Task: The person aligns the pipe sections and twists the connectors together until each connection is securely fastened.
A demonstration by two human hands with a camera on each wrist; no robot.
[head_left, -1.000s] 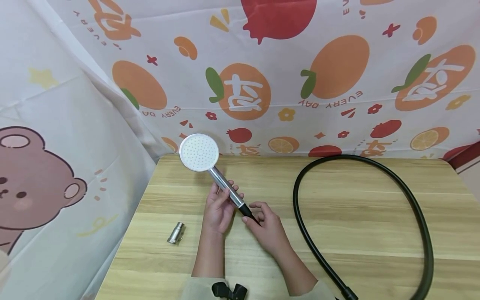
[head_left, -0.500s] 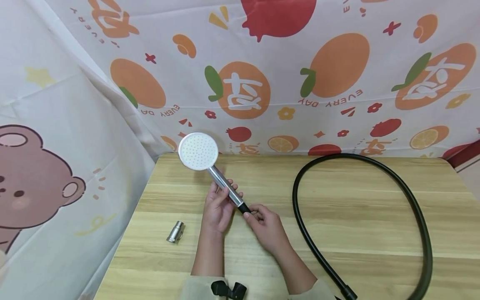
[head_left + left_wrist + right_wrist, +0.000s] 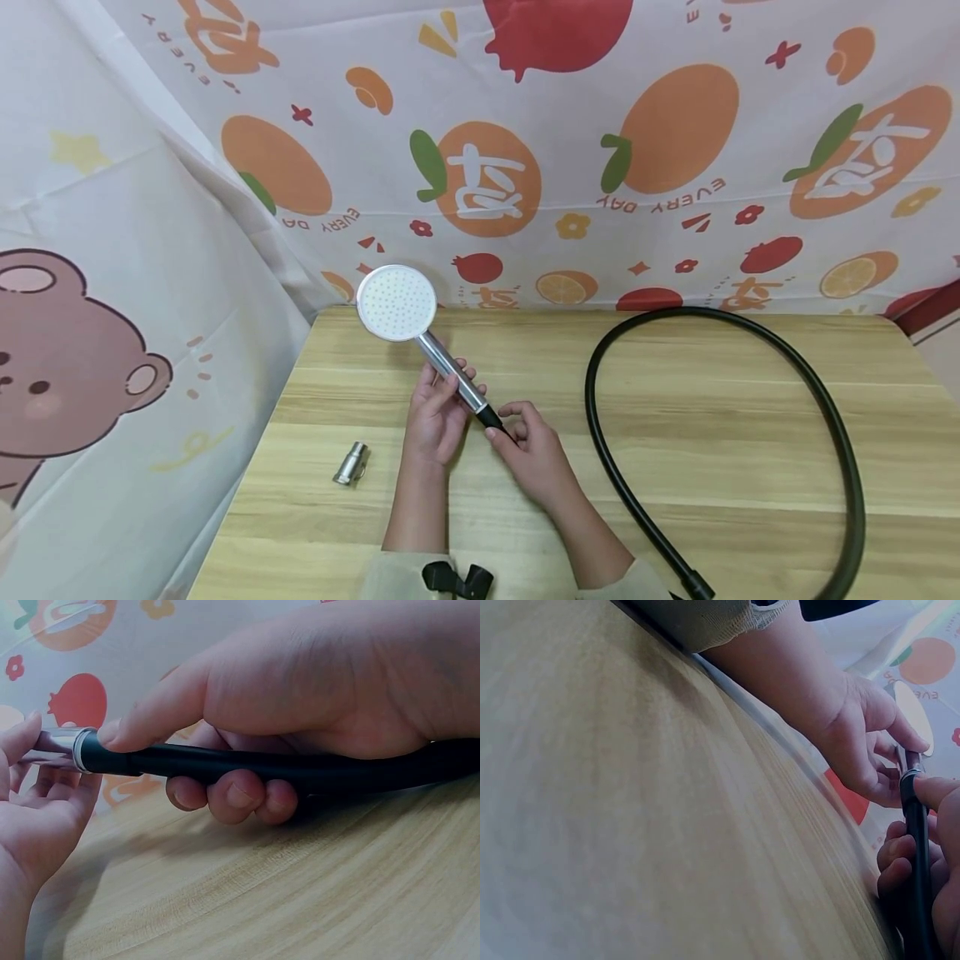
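Observation:
A shower head (image 3: 397,303) with a white spray face and a chrome handle points to the far left above the wooden table. My left hand (image 3: 437,429) holds it by the handle, thumb on top and fingers underneath. Against the handle's lower end sits the black connector (image 3: 112,759) of a shower hose (image 3: 330,774). My right hand (image 3: 534,457) has its thumb on that connector, while several fingers curl under the hose, as the left wrist view shows. In the head view its index finger is raised off the connector. Whether the thread is tight cannot be seen.
A small metal fitting (image 3: 351,464) lies on the table (image 3: 300,533) left of my left forearm. The black hose (image 3: 592,400) loops across the right side, its other end (image 3: 697,585) near the front edge. A printed cloth (image 3: 573,150) hangs behind the table.
My right index finger and thumb closed together on the connector half a second ago. Now the index finger has lifted off again and straightened a little. The left hand and shower head stay put.

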